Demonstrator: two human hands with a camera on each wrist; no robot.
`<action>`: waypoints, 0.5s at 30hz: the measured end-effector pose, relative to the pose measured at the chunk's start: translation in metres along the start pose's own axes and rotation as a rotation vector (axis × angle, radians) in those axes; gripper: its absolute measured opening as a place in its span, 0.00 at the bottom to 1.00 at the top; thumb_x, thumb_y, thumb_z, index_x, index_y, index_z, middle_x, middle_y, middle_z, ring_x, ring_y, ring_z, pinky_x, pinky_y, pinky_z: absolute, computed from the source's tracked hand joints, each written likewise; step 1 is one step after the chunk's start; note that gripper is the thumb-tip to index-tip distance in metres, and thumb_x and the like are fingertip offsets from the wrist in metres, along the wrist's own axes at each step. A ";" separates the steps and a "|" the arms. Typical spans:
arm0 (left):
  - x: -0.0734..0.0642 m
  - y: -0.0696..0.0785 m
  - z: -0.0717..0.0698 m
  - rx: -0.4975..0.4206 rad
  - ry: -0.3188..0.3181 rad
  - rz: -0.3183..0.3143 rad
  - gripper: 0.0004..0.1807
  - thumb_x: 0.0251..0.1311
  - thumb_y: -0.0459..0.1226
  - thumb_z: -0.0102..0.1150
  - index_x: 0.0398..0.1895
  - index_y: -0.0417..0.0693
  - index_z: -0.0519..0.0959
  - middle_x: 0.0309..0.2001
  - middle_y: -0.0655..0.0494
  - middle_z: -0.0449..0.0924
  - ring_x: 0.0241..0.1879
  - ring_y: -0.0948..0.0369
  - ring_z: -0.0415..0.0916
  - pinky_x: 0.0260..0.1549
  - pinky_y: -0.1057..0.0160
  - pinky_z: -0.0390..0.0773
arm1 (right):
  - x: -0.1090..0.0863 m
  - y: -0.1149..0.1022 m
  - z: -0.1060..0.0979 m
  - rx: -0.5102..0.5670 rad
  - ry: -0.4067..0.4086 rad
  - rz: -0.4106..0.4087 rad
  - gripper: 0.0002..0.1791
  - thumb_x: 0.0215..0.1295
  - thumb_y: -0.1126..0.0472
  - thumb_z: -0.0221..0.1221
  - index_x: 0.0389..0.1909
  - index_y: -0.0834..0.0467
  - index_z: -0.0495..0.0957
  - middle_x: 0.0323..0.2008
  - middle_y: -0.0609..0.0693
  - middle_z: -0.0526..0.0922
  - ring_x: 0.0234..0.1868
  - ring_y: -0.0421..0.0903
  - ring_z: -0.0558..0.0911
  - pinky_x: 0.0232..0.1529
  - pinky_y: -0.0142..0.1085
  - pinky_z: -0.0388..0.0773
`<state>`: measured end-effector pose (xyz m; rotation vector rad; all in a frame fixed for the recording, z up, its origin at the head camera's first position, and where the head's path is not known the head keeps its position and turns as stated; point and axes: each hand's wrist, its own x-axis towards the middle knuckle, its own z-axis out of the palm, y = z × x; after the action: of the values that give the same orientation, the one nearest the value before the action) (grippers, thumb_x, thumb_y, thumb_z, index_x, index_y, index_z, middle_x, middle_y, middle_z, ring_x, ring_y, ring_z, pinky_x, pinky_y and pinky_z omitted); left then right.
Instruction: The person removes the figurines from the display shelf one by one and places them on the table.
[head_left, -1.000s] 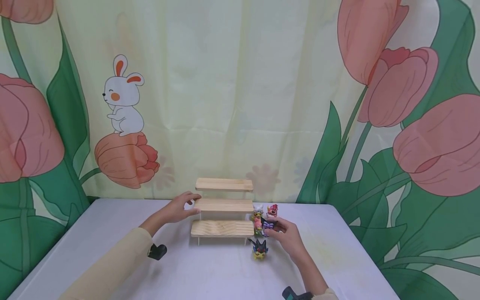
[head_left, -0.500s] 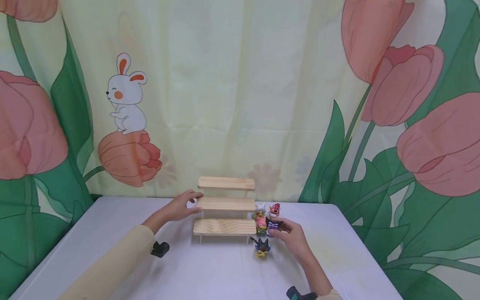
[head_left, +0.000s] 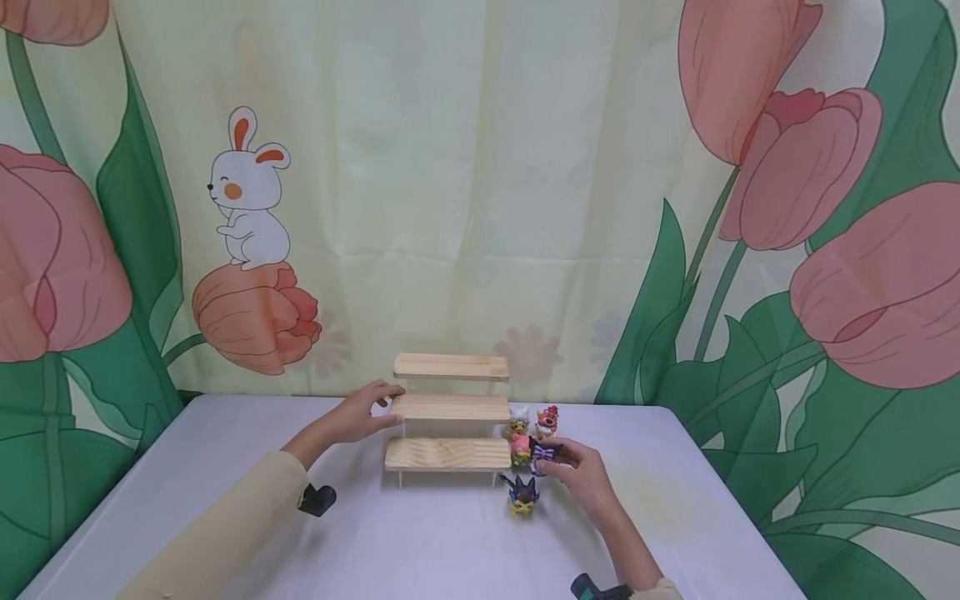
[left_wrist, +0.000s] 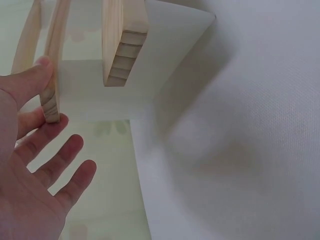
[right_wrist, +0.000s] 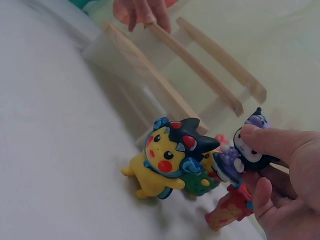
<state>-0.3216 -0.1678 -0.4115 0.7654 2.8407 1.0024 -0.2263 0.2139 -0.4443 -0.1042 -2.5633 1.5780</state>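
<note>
My left hand (head_left: 363, 414) pinches the left end of the middle board (head_left: 450, 407) of a three-tier wooden display stand. In the left wrist view, thumb and index finger meet that board (left_wrist: 51, 95) while the other fingers spread below it. Right of the stand, my right hand (head_left: 585, 477) holds a black-and-purple figurine (head_left: 543, 454) between thumb and fingers. The right wrist view has this figurine (right_wrist: 250, 145) close up, tilted, with a white face. A yellow figurine in a black-eared hood (right_wrist: 167, 155) stands upright nearby, in front of the others.
Behind the held figurine are a white-topped figurine (head_left: 519, 422), a red one (head_left: 548, 419) and a pink one (head_left: 521, 450), close to the stand's right side. The top board (head_left: 450, 366) and bottom board (head_left: 447, 454) are bare. A tulip-print curtain (head_left: 480, 208) hangs behind the white table (head_left: 420, 542).
</note>
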 end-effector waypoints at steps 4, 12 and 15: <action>-0.001 0.000 -0.001 0.000 -0.002 0.005 0.31 0.69 0.41 0.67 0.70 0.36 0.73 0.59 0.41 0.77 0.59 0.41 0.76 0.56 0.38 0.81 | 0.000 0.000 0.000 -0.008 0.001 0.014 0.22 0.65 0.62 0.71 0.59 0.61 0.83 0.56 0.61 0.86 0.56 0.55 0.85 0.55 0.48 0.86; 0.000 -0.001 0.000 0.000 0.000 -0.007 0.30 0.68 0.41 0.68 0.70 0.37 0.73 0.59 0.42 0.77 0.59 0.41 0.76 0.56 0.38 0.81 | -0.001 0.002 -0.001 -0.019 0.002 0.019 0.22 0.66 0.62 0.70 0.60 0.61 0.83 0.56 0.62 0.86 0.57 0.57 0.84 0.56 0.50 0.86; 0.001 0.001 0.000 0.020 0.004 0.006 0.30 0.68 0.41 0.67 0.69 0.37 0.73 0.58 0.41 0.78 0.58 0.42 0.77 0.55 0.39 0.82 | -0.001 0.004 -0.001 -0.022 0.007 0.021 0.21 0.66 0.63 0.70 0.60 0.61 0.83 0.56 0.61 0.86 0.58 0.57 0.84 0.57 0.50 0.85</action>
<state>-0.3222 -0.1668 -0.4109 0.7756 2.8577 0.9793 -0.2253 0.2170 -0.4477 -0.1386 -2.5828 1.5542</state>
